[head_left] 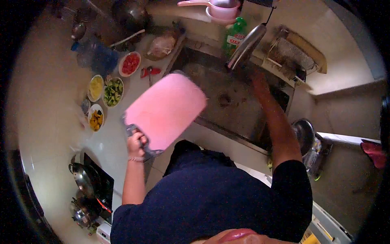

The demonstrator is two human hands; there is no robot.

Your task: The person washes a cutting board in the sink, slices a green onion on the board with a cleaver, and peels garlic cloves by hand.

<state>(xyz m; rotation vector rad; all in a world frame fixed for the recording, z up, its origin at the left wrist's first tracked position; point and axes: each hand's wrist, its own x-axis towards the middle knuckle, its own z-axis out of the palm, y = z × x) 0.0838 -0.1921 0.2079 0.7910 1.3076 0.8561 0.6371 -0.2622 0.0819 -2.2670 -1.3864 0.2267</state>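
Observation:
My left hand is closed around the dark grey handle of a pink cutting board. The board is held up between the counter and the sink, its broad pink face toward me. My right arm reaches across the sink, and my right hand is over its far right part, just below a long shiny metal piece that looks like a faucet. That hand is dark and blurred, so its fingers cannot be made out.
Left on the counter are bowls of red pieces, chopped greens, pale yellow pieces and orange-yellow pieces. A red peeler lies near the sink. Behind it stands a green bottle. Pans are at lower left.

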